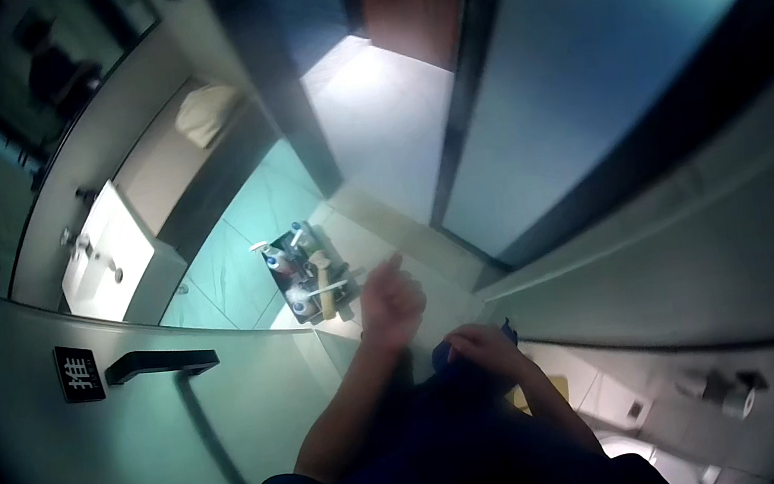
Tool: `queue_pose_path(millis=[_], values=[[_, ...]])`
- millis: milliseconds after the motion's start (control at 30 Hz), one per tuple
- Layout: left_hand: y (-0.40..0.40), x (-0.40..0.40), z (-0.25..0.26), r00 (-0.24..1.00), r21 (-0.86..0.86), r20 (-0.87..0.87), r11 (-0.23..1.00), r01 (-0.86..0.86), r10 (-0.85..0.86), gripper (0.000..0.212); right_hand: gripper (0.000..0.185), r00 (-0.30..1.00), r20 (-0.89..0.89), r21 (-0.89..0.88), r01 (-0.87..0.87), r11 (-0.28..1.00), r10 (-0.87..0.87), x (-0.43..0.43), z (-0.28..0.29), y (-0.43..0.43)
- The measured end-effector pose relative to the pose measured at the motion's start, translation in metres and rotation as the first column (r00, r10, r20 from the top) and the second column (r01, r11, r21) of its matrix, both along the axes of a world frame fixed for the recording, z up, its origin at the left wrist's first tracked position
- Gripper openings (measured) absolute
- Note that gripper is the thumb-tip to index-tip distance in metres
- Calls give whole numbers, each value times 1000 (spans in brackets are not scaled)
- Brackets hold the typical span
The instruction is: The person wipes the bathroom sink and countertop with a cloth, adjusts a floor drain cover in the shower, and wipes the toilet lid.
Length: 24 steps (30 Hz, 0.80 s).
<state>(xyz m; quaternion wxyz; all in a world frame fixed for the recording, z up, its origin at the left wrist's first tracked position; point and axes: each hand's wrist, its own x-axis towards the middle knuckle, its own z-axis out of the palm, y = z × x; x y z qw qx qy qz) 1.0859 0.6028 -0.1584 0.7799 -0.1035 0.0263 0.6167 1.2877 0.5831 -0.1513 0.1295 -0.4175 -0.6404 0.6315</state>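
My left hand (393, 303) is raised in front of my body with its fingers curled; nothing can be made out in it. Lower and to the right, my right hand (484, 350) is closed on a blue cloth-like item (442, 357), which shows on both sides of the fingers. On the floor beyond my left hand stands a dark caddy (279, 280) filled with several spray bottles (278, 261), a white-handled brush (326, 289) and a yellowish long-handled tool (327, 297).
At the left are a white washbasin (110, 267), a counter with a crumpled pale cloth (207, 113), a mirror and a glass door with a black handle (163, 362). Frosted glass (560, 85) rises at the right. A toilet (645, 456) and a paper holder (739, 403) are at lower right.
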Motion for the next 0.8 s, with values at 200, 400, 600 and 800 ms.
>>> queue_pose_path(millis=[200,400,600,800], values=[[33,-98,-3,974,-81,68,975,-209,215,19,24,993,25,-15,-118,993,118,-117,14,84],[50,-178,-31,941,-44,89,945,-325,327,21,40,990,-106,-86,-97,992,88,-199,-9,172],[61,-239,-55,888,-55,-71,887,-459,455,19,51,900,-49,-523,347,779,-434,-258,-98,296],[119,-306,-87,847,-351,-121,776,-524,517,20,52,607,78,-876,421,237,-791,-260,-296,460]])
